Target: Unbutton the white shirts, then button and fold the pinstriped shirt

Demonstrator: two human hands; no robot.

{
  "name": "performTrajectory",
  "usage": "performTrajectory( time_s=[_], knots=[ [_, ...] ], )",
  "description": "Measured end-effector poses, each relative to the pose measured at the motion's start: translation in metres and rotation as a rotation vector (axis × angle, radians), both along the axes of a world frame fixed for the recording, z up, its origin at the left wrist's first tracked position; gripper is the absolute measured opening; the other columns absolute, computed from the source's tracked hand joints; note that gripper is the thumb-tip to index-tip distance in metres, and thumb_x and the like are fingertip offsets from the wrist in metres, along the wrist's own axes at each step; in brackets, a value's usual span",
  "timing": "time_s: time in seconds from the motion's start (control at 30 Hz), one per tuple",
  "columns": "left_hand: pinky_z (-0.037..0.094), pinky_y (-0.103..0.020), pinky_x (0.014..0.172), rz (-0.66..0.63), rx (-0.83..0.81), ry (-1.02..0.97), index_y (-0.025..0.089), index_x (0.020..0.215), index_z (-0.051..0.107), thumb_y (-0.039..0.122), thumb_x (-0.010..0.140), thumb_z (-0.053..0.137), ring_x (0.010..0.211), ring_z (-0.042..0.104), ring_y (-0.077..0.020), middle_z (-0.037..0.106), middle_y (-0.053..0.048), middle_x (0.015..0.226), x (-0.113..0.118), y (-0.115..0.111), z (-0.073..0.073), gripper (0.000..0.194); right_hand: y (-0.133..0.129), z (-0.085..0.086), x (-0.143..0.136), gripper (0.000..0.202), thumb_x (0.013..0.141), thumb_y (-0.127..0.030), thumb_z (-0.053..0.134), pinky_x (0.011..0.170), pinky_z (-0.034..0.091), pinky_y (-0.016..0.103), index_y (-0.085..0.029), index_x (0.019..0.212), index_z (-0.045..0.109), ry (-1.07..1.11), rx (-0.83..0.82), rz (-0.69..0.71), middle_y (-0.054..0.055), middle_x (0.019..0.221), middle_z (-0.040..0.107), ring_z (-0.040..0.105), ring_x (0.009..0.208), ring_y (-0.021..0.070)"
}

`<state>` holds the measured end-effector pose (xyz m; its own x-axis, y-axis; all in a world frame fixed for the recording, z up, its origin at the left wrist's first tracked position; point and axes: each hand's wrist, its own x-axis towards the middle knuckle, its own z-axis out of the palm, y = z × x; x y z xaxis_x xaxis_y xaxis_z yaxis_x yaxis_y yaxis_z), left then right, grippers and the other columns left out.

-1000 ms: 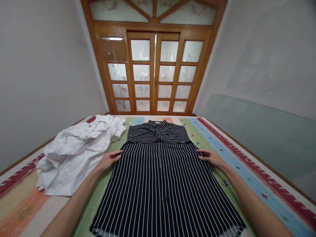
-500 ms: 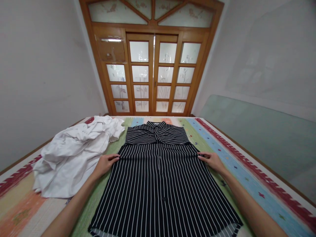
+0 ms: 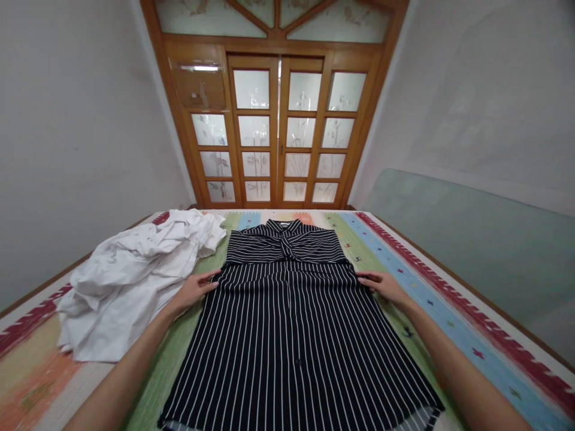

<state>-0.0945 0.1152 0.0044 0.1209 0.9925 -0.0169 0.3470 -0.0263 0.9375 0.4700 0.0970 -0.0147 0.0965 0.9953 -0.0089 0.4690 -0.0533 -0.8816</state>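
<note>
A black shirt (image 3: 287, 335) with white stripes lies front up, its collar at the far end and hem toward me. Its sleeves are folded across the upper chest, meeting at the middle. My left hand (image 3: 195, 290) holds the shirt's left side edge at mid-height, thumb and forefinger on either side of a bit of cloth. Opposite it, my right hand (image 3: 386, 286) pinches the right side edge between thumb and fingers. A shallow crosswise ripple in the cloth runs between the hands.
A crumpled white garment (image 3: 130, 281) lies left of the shirt. Beneath both is a colourful striped bed cover (image 3: 431, 305). A pale green board (image 3: 471, 239) stands along the right edge. Beyond the far end are wooden doors (image 3: 278, 131) with glass panes, and walls rise on both sides.
Both hands have shifted slightly away from me along the shirt's sides. My left thumb and forefinger are further apart. Cloth between the hands has bunched a little, hiding a button.
</note>
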Motion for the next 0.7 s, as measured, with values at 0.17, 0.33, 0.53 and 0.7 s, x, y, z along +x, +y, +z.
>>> performTrajectory(
  time_s=[0.17,0.33,0.53,0.7],
  knots=[
    [0.052,-0.036,0.077,0.015,-0.04,0.02,0.013,0.102,0.073,0.047,0.051,0.08,0.087,0.066,-0.0269,0.074,-0.009,0.084,-0.004,0.003,0.0,0.062,0.002,0.003,0.004,0.048,0.057,-0.046,0.077,0.074,0.052,0.036,-0.019,0.097,0.075,0.011,-0.019,0.046,0.006,0.091,0.074,0.066,0.085,0.0264],
    [0.051,-0.034,0.071,0.012,-0.027,0.094,0.013,0.091,0.076,0.042,0.052,0.079,0.076,0.066,-0.0261,0.074,-0.007,0.074,-0.008,0.002,-0.001,0.049,0.003,0.005,0.009,0.052,0.052,-0.045,0.08,0.083,0.052,0.04,-0.019,0.097,0.075,0.031,-0.02,0.089,0.008,0.095,0.074,0.068,0.089,0.0291],
    [0.05,-0.036,0.078,0.01,0.164,0.273,0.019,0.077,0.076,0.046,0.061,0.07,0.077,0.066,-0.026,0.074,-0.008,0.079,-0.003,0.001,0.001,0.032,0.007,-0.003,0.015,0.046,0.059,-0.053,0.073,0.074,0.052,0.04,-0.017,0.087,0.077,-0.126,0.093,0.021,0.01,0.078,0.074,0.067,0.075,0.0285],
    [0.05,-0.035,0.078,0.061,0.412,0.386,0.019,0.07,0.074,0.056,0.069,0.061,0.088,0.062,-0.0238,0.068,-0.01,0.096,-0.001,0.003,-0.001,0.039,0.007,-0.002,0.013,0.048,0.061,-0.064,0.067,0.076,0.051,0.04,-0.017,0.072,0.075,-0.21,0.274,0.011,0.014,0.09,0.07,0.064,0.084,0.029]
  ],
)
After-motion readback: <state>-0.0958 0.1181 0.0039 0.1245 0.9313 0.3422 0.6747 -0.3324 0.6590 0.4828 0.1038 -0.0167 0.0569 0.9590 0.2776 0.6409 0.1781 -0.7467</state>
